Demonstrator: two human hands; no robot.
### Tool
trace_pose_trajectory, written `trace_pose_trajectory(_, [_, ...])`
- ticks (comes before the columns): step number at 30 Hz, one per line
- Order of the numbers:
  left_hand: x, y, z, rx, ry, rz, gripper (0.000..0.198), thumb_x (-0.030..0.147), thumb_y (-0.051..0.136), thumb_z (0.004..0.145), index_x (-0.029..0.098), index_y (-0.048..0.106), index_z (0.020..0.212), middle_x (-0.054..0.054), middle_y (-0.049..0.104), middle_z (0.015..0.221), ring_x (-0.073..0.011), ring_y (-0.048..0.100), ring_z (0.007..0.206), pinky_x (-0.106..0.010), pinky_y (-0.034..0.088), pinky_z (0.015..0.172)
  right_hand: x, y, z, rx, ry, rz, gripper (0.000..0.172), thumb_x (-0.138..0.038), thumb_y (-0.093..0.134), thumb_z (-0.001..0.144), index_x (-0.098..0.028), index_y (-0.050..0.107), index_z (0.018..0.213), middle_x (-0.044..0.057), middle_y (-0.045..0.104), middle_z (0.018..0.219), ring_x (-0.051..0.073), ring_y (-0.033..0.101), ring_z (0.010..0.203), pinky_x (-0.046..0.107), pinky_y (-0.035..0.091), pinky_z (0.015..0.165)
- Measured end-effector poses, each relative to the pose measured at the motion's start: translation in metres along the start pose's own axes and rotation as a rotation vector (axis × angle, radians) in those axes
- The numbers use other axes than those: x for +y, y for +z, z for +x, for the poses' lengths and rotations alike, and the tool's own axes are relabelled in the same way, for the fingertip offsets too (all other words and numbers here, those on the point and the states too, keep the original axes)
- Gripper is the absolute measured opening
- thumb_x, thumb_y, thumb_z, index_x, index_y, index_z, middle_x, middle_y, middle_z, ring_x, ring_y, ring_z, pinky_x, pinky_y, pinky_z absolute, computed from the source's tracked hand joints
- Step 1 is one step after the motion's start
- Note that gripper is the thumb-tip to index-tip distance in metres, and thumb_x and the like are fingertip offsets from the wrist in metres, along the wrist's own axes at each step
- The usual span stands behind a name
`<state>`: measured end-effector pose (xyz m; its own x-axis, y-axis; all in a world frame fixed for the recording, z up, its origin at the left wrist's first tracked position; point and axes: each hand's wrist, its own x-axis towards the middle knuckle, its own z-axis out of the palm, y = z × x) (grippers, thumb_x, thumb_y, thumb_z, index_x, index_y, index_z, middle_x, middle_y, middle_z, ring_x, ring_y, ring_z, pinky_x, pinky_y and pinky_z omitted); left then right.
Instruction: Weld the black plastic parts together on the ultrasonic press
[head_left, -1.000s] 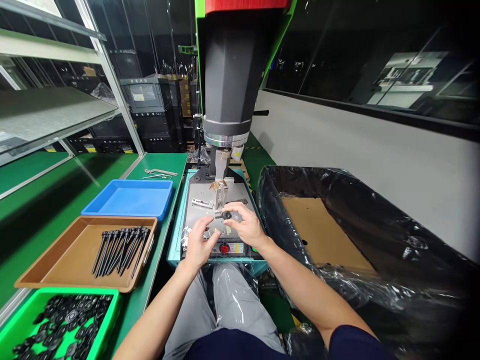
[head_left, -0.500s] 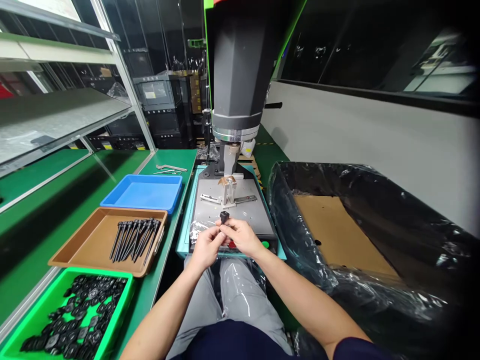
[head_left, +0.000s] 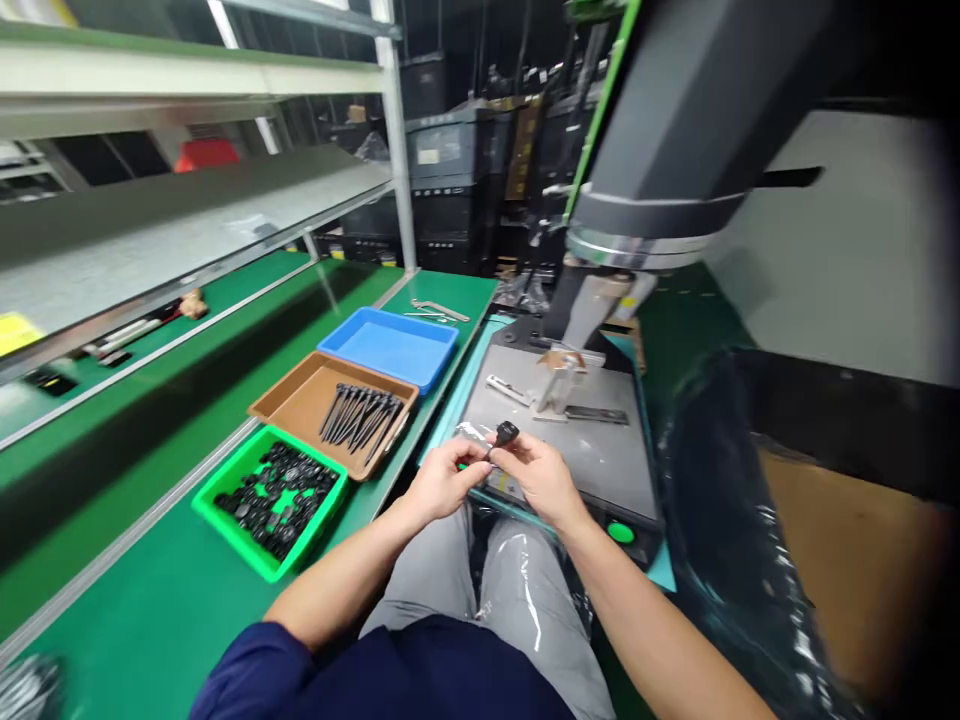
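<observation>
My left hand (head_left: 442, 480) and my right hand (head_left: 541, 477) meet in front of me, both pinched on a small black plastic part (head_left: 504, 436) whose round head sticks up between the fingertips. They hover over the near edge of the welding machine's grey metal plate (head_left: 592, 450). A metal fixture (head_left: 555, 385) stands on that plate under the machine's horn (head_left: 592, 305). To the left a brown tray (head_left: 300, 400) holds several black pins (head_left: 360, 415), and a green bin (head_left: 247, 545) holds several black caps (head_left: 274, 490).
An empty blue tray (head_left: 390, 345) lies behind the brown one, with metal tools (head_left: 439, 312) beyond it. A green button (head_left: 620, 532) sits on the machine's front. A cardboard box lined with black plastic (head_left: 847, 540) stands at the right. Shelving (head_left: 187, 215) runs along the left.
My hands lifted the black part off the fixture area and drew it toward me, both now pinching it. My head turned left, so the trays slid toward the middle of the view.
</observation>
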<state>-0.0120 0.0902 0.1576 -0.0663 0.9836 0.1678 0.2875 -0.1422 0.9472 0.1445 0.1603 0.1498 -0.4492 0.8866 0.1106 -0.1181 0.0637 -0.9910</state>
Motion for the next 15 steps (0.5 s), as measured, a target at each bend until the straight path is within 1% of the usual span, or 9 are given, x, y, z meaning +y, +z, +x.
trace_pose_trajectory(2, [0.004,-0.037,-0.002,0.097,-0.028,0.151,0.02,0.035,0.064,0.08,0.017,0.069,0.088,-0.005,0.068,0.086,-0.0168,0.06,0.078,-0.028,0.047,0.073,0.001,-0.004,-0.001,-0.024,0.03,0.005,0.043,-0.052,0.077,0.069,-0.02,0.069,0.096,0.009,0.072,0.098,0.025,0.066,0.094,0.042,0.051,0.089])
trace_pose_trajectory(4, [0.004,-0.081,-0.001,0.219,-0.106,0.275,0.023,0.036,0.064,0.079,0.017,0.07,0.09,-0.004,0.069,0.086,-0.0166,0.061,0.076,-0.027,0.047,0.071,0.002,-0.012,-0.003,-0.014,0.066,-0.011,0.045,-0.055,0.076,0.069,-0.02,0.069,0.097,0.01,0.073,0.099,0.026,0.067,0.096,0.043,0.051,0.091])
trace_pose_trajectory(6, [-0.002,-0.125,0.005,0.328,-0.219,0.433,0.025,0.038,0.062,0.079,0.016,0.07,0.09,-0.004,0.07,0.082,-0.0162,0.061,0.072,-0.026,0.046,0.067,0.004,-0.02,-0.008,-0.008,0.101,-0.029,0.046,-0.056,0.076,0.069,-0.02,0.07,0.096,0.01,0.073,0.097,0.026,0.067,0.096,0.043,0.052,0.091])
trace_pose_trajectory(7, [-0.009,-0.144,0.008,0.367,-0.3,0.54,0.026,0.038,0.06,0.081,0.016,0.071,0.091,-0.004,0.07,0.08,-0.0161,0.061,0.071,-0.026,0.045,0.066,0.006,-0.024,-0.011,-0.003,0.117,-0.031,0.047,-0.057,0.077,0.068,-0.02,0.07,0.095,0.011,0.073,0.095,0.026,0.068,0.095,0.043,0.052,0.091])
trace_pose_trajectory(8, [-0.016,-0.159,0.013,0.359,-0.385,0.654,0.027,0.037,0.058,0.082,0.016,0.071,0.092,-0.004,0.07,0.079,-0.0159,0.061,0.07,-0.026,0.044,0.065,0.007,-0.027,-0.014,0.002,0.132,-0.027,0.047,-0.058,0.077,0.067,-0.02,0.07,0.095,0.011,0.074,0.095,0.027,0.068,0.094,0.043,0.053,0.09])
trace_pose_trajectory(9, [-0.025,-0.17,0.017,0.326,-0.458,0.744,0.025,0.035,0.058,0.082,0.016,0.071,0.091,-0.004,0.07,0.078,-0.0159,0.061,0.07,-0.026,0.044,0.065,0.009,-0.028,-0.017,0.007,0.148,-0.018,0.048,-0.058,0.078,0.066,-0.019,0.07,0.094,0.011,0.074,0.094,0.027,0.068,0.093,0.043,0.053,0.09])
trace_pose_trajectory(11, [-0.045,-0.18,0.024,0.255,-0.528,0.815,0.017,0.03,0.065,0.077,0.015,0.072,0.084,-0.004,0.07,0.074,-0.0163,0.061,0.07,-0.025,0.043,0.064,0.01,-0.03,-0.022,0.012,0.18,-0.001,0.049,-0.059,0.078,0.065,-0.019,0.071,0.093,0.011,0.074,0.093,0.027,0.069,0.092,0.043,0.054,0.089])
trace_pose_trajectory(13, [-0.063,-0.178,0.029,0.195,-0.551,0.824,0.012,0.026,0.069,0.072,0.015,0.072,0.078,-0.004,0.07,0.071,-0.0163,0.062,0.068,-0.025,0.042,0.062,0.011,-0.032,-0.026,0.011,0.209,-0.006,0.048,-0.059,0.078,0.065,-0.019,0.071,0.091,0.011,0.074,0.092,0.028,0.069,0.091,0.044,0.055,0.087])
trace_pose_trajectory(15, [-0.077,-0.171,0.031,0.162,-0.565,0.843,0.012,0.026,0.071,0.072,0.016,0.072,0.078,-0.004,0.07,0.073,-0.0163,0.062,0.069,-0.025,0.042,0.062,0.011,-0.035,-0.031,0.011,0.229,-0.03,0.049,-0.06,0.078,0.064,-0.019,0.072,0.091,0.011,0.074,0.092,0.028,0.069,0.089,0.046,0.055,0.086])
